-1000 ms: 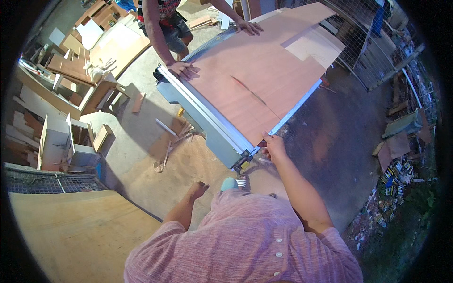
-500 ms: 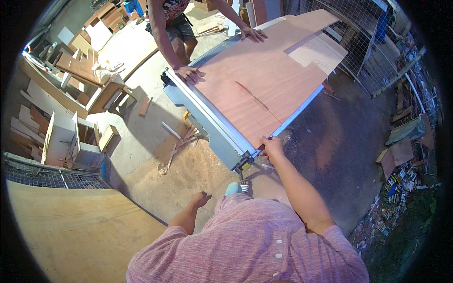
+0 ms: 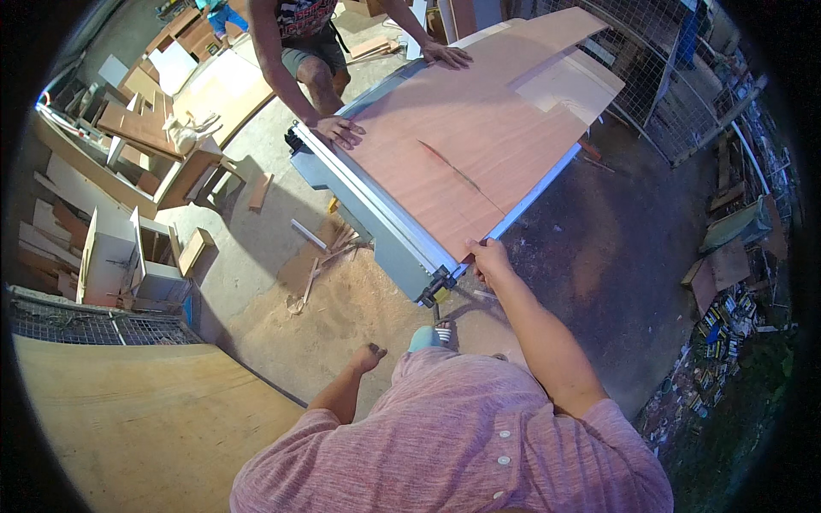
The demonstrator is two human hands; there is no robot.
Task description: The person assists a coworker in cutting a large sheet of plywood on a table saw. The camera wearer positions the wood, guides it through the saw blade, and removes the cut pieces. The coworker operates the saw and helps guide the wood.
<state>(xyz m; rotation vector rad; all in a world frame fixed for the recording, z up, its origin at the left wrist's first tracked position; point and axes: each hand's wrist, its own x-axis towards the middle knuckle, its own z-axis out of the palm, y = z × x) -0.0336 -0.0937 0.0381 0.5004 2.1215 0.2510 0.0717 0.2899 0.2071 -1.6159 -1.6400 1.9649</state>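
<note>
Concrete floor [image 3: 607, 231], cluttered workshop, head view only from my end. Landmark for everything: the grey machine table [image 3: 363, 224] with its silver rail [image 3: 376, 201]. Pinkish-brown plywood sheet [image 3: 505, 128] lies flat on top of the machine table, a thin dark slit [image 3: 449, 164] across its middle, partly reddish. I see the wearer's right hand [image 3: 489, 260] at the near corner of the machine table, thumb over the sheet's edge, grasping it; fingers underneath mostly hidden from me. Left hand [image 3: 368, 357] hangs on the near side of the machine table, well apart from it, fingers looking loosely curled; I cannot tell if it is clenched or holds anything. Co-worker [image 3: 312, 60] stands at the far left side of the machine table, one hand [image 3: 340, 132] spread on the sheet beside the rail, another hand [image 3: 446, 56] flat near the far edge. Left of the machine table: wood scraps [image 3: 312, 278], sawdust [image 3: 274, 329], and, further off, a box-like cabinet [image 3: 154, 278]. Wire mesh [image 3: 637, 51] beyond its far right corner.
</note>
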